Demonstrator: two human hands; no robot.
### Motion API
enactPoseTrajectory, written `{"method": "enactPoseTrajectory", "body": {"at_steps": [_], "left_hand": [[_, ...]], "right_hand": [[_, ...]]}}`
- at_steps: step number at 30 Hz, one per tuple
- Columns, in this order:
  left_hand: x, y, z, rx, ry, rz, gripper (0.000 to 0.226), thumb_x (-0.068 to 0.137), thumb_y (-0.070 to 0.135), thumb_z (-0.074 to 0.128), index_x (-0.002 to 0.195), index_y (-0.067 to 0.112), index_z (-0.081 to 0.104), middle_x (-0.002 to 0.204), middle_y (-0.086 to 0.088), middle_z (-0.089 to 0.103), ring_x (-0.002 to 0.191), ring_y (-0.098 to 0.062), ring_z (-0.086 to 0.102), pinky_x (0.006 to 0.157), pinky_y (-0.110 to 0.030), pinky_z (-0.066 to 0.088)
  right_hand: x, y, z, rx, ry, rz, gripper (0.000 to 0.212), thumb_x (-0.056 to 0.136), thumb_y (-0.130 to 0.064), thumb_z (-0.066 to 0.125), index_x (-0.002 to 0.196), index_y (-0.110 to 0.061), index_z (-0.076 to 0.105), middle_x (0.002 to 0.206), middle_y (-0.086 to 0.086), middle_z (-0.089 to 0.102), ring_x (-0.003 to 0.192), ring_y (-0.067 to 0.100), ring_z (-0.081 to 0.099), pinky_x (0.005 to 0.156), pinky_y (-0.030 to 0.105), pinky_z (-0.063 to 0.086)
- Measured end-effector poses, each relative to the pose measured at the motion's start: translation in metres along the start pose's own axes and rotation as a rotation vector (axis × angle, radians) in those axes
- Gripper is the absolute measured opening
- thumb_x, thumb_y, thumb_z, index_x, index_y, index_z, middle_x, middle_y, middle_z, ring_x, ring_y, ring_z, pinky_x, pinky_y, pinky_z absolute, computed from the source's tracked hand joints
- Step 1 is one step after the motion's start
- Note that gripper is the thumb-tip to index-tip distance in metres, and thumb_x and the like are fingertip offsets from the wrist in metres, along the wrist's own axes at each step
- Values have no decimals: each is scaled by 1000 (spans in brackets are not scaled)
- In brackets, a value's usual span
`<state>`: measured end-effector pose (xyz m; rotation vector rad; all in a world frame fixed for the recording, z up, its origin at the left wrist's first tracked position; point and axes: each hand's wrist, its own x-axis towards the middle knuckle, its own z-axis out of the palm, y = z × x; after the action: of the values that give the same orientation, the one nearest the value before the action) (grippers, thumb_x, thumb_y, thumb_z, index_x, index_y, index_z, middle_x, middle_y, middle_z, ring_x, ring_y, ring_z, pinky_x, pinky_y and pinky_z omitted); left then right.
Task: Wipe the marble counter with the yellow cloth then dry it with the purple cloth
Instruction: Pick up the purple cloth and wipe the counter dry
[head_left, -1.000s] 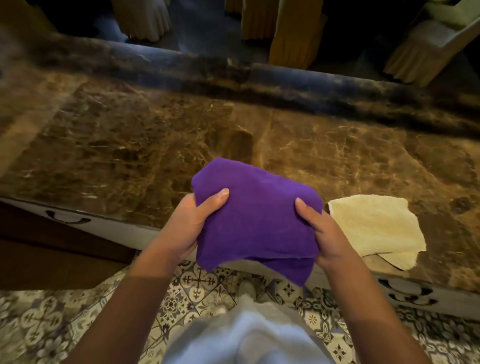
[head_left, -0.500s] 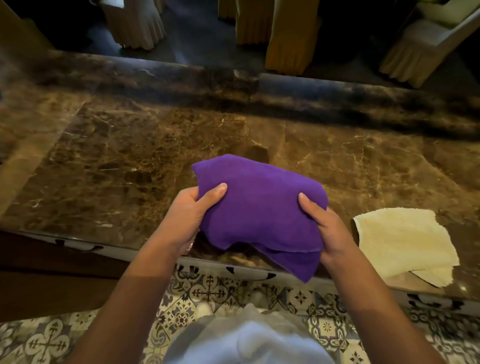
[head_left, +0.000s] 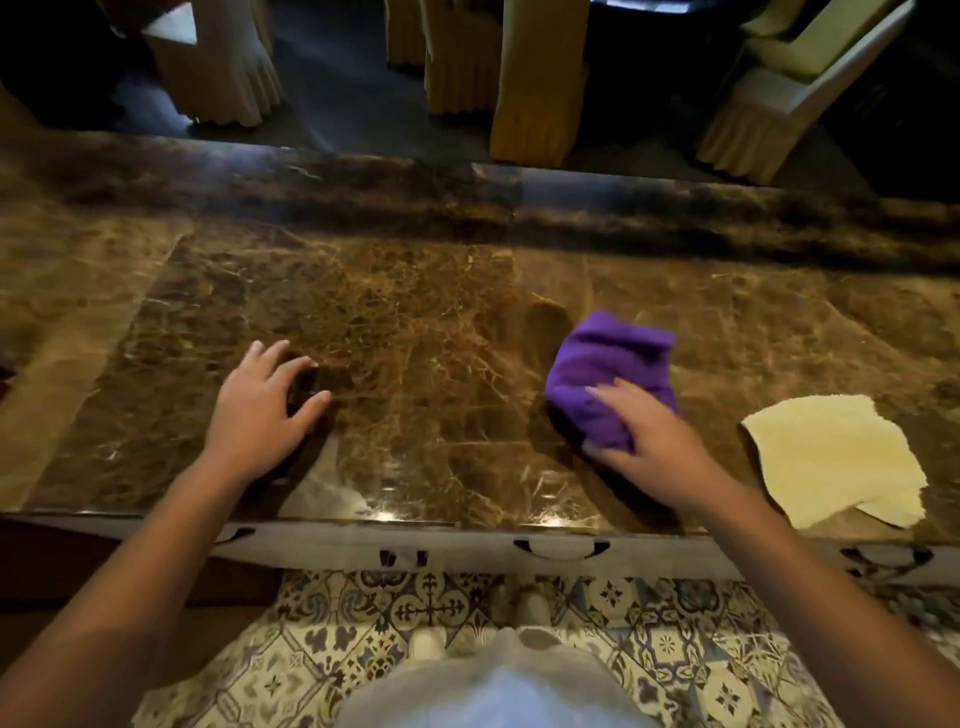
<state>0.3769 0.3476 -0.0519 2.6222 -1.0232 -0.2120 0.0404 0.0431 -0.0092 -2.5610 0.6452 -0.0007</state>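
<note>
I see the right hand (head_left: 649, 441) pressing the bunched purple cloth (head_left: 608, 374) onto the marble surface (head_left: 415, 312), fingers curled over it; left hand (head_left: 260, 410) spread flat, empty; yellow cloth (head_left: 836, 457) lying right. No writing legible.

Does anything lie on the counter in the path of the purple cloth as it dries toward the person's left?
Nothing visible does. The right hand presses the purple cloth on the marble counter; only the left hand rests further along. The yellow cloth lies on the opposite side, apart.
</note>
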Motion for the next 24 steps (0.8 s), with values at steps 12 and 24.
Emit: {"method": "enactPoseTrajectory", "body": {"at_steps": [12, 24], "left_hand": [[8, -41, 21, 138, 66, -197, 65, 101, 68, 29, 158, 35, 31, 172, -6, 22, 159, -35, 7, 121, -66, 3], [10, -44, 23, 177, 57, -238, 74, 97, 74, 14, 160, 37, 24, 174, -1, 15, 160, -30, 1, 124, -61, 2]], "right_hand": [[61, 0, 56, -259, 157, 501, 75, 97, -70, 33, 162, -32, 26, 171, 12, 21, 158, 38, 9, 122, 68, 7], [289, -25, 39, -295, 85, 362, 77, 96, -70, 24, 162, -32, 24, 172, 9, 20, 158, 37, 8, 124, 64, 1]]}}
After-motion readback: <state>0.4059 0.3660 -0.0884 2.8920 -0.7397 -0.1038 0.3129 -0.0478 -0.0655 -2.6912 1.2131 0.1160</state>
